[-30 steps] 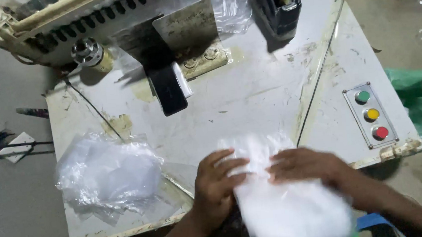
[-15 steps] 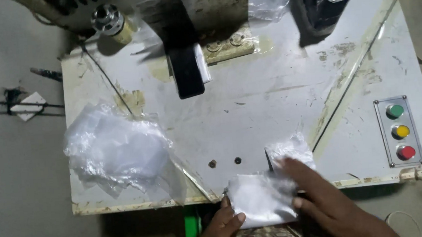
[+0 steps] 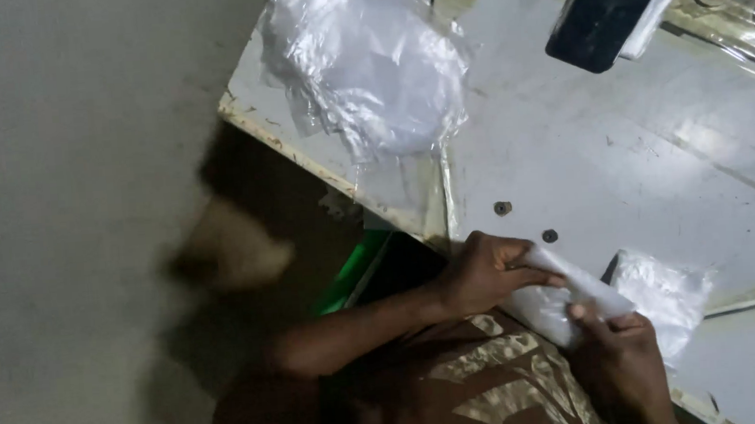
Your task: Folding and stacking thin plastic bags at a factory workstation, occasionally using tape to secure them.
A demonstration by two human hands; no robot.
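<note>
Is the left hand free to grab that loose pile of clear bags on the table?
Probably not yet: the left hand grips the folded white packet with the right hand. The bag pile lies unobstructed.

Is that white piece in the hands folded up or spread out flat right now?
Folded. The white piece is a narrow compact strip pinched between the left hand and the right hand, at the table's edge.
</note>
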